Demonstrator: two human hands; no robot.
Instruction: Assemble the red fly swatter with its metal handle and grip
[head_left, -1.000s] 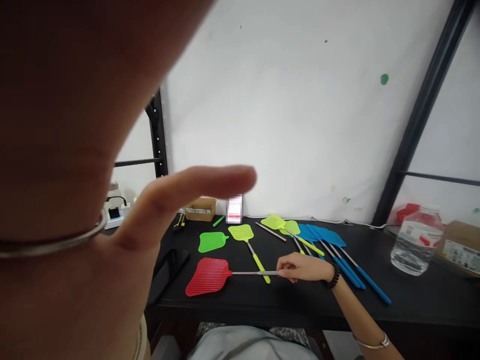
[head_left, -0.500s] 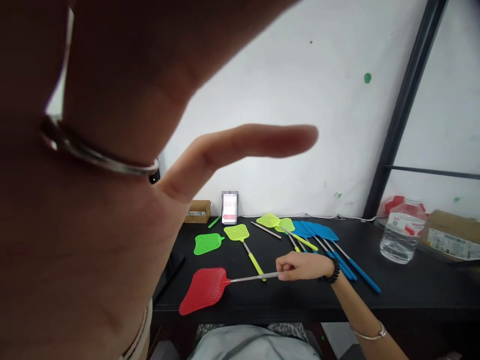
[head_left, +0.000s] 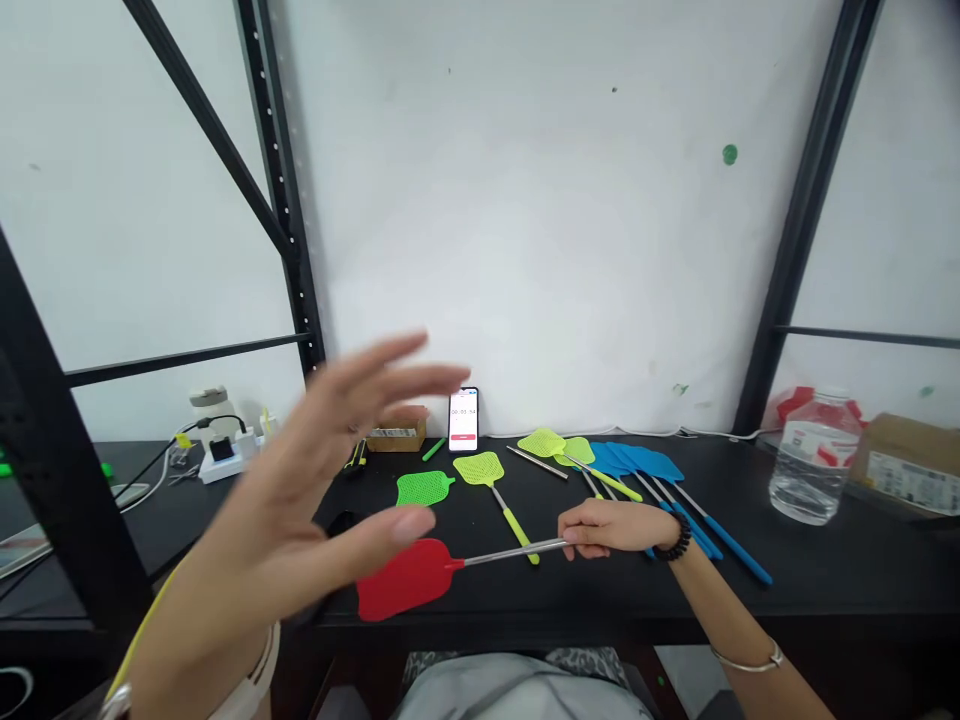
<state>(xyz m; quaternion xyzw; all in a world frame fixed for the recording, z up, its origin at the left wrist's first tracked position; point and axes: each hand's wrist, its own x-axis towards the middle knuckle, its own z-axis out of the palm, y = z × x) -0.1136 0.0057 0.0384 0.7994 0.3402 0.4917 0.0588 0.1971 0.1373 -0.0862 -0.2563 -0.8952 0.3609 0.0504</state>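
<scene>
Left hand (head_left: 330,480) is motion-blurred, raised in the air close to the camera, fingers spread apart, holding nothing. It covers the left part of the red swatter (head_left: 409,580) head, a dark flat thing on the table (head_left: 825,590) behind it (can't tell what), & part of the cardboard box (head_left: 394,432) by the wall. Left wrist & bracelet are cut off at the bottom edge.

Right hand (head_left: 611,527) rests on the table, fingers closed round the metal shaft of the red swatter; the grip end of the shaft is hidden inside the fist. The shaft runs left from the right hand to the red head, which lies flat near the table's front edge, just under & behind the left hand's thumb from this view. Can't tell if the left hand touches it; looks apart.

Behind: green swatter head (head_left: 424,488), yellow swatter (head_left: 487,475) w/ its handle crossing near the red shaft, more yellow ones (head_left: 555,445) & blue swatters (head_left: 645,465) partly hidden by the right hand. Phone (head_left: 463,418) stands vs. the wall, screen too small to read. Bottle (head_left: 814,470) far right; a second box is cut off at the right edge.
</scene>
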